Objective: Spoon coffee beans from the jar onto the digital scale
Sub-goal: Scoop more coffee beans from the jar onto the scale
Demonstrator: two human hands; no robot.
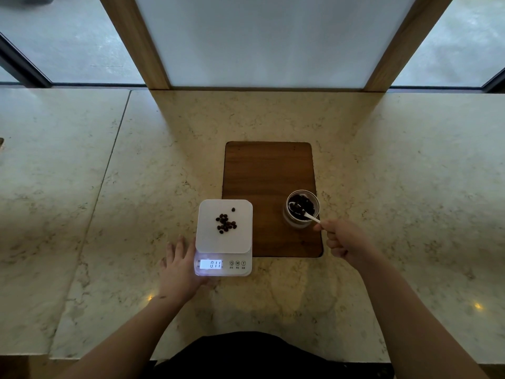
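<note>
A white digital scale (pixel 210 242) sits on the marble counter, its lit display reading 0.11. A small pile of dark coffee beans (pixel 225 223) lies on its platform, one bean apart at the upper right. A glass jar (pixel 302 208) holding dark beans stands on a wooden board to the right. My right hand (pixel 345 241) is shut on a white spoon (pixel 308 216), whose bowl is down among the beans inside the jar. My left hand (pixel 179 265) lies flat on the counter, fingers apart, against the scale's left side.
The dark wooden board (pixel 266 170) lies behind and to the right of the scale. The marble counter (pixel 109 187) spreads wide on both sides, with a seam at the left. A wood-framed panel (pixel 267 42) and windows rise along the far edge.
</note>
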